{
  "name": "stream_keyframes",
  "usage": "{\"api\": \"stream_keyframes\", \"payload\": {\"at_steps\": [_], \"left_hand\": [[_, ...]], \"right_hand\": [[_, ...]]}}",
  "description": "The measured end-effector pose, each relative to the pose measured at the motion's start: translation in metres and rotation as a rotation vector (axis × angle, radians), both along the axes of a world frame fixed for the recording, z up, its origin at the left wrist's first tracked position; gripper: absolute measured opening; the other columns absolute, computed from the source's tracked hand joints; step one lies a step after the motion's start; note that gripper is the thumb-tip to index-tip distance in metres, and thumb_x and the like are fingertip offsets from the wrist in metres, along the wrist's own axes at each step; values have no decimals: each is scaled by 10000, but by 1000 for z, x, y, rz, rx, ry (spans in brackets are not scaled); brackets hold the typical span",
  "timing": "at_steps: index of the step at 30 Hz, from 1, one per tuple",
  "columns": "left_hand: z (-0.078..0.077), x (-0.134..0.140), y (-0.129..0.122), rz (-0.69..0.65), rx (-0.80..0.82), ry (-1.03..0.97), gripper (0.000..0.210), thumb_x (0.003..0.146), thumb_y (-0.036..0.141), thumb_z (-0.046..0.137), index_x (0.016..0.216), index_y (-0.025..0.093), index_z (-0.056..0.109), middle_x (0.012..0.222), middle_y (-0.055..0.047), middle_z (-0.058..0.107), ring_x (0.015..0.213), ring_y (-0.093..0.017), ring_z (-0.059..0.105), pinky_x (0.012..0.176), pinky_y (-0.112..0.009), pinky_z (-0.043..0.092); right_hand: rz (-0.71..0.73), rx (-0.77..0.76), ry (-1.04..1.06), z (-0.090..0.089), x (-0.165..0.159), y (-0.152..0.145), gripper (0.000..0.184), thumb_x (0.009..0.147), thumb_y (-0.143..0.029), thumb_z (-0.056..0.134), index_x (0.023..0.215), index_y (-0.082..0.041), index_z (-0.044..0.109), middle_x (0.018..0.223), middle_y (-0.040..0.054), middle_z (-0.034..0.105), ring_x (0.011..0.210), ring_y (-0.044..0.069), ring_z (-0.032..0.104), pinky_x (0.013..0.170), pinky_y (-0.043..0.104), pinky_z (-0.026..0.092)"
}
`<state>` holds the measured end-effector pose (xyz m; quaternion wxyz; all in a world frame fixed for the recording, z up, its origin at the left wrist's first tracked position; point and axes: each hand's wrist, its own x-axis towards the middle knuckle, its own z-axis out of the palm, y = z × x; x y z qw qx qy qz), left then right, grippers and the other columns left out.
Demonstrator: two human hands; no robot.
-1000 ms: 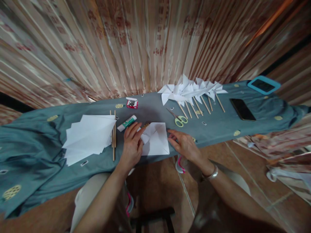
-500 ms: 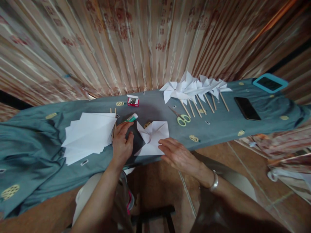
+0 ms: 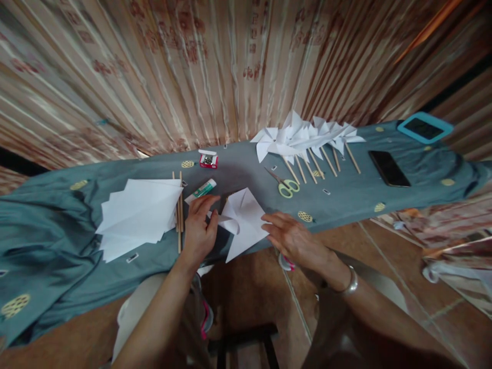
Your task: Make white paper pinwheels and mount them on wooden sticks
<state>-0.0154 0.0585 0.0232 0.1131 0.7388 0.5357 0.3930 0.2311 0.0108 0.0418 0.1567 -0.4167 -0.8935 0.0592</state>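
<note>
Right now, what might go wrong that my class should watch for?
The partly folded paper reaches the front edge of the table, so its corner might catch or bend. The glue stick lies on its side close to the left hand and could get knocked. The red box stands open, so a bump might spill it.

Lies as a slit square of plain white paper [image 3: 248, 228], set askew on the patterned blue-green tablecloth [image 3: 246, 164] close to the front edge. Curls up at the left in a pointed flap beside the thumb and fingers of the left hand [image 3: 200, 225], contact unclear. Points one sharp corner toward the front; meets the right hand [image 3: 290, 236] at the right side.
</note>
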Motion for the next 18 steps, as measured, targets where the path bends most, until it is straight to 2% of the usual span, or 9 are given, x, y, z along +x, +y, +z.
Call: {"api": "stream_keyframes", "payload": {"at_steps": [5, 10, 13, 18], "left_hand": [[4, 3, -1, -17, -10, 9, 282, 891, 186, 472, 1129, 186, 624, 1134, -90, 645, 1120, -227, 575, 999, -420, 452], [6, 5, -1, -35, -15, 16, 282, 897, 209, 471, 1139, 204, 616, 1144, -80, 640, 1133, -230, 569, 1006, -428, 443], [7, 6, -3, -51, 9, 15, 270, 903, 224, 467, 1124, 200, 619, 1135, -79, 641, 1124, -230, 569, 1002, -421, 443], [8, 8, -4, -128, 46, 47, 251, 893, 263, 500, 1102, 206, 627, 1110, -75, 650, 1103, -241, 566, 995, -433, 444]], "right_hand": [[64, 42, 2, -1, -30, -11, 195, 864, -148, 597, 1050, -99, 629, 1193, 175, 624, 1055, 286, 573, 911, 467, 512], [129, 67, 35, -7, -51, -18, 219, 916, -136, 511, 1110, -113, 610, 1155, 155, 643, 1029, 254, 576, 894, 429, 507], [105, 32, 30, -6, -42, -13, 217, 896, -200, 577, 1089, -111, 618, 1131, 159, 645, 1019, 268, 577, 885, 443, 508], [-22, 27, -20, -5, -12, -3, 295, 859, -237, 635, 1119, -101, 608, 1187, 180, 613, 1066, 308, 557, 915, 508, 495]]}}
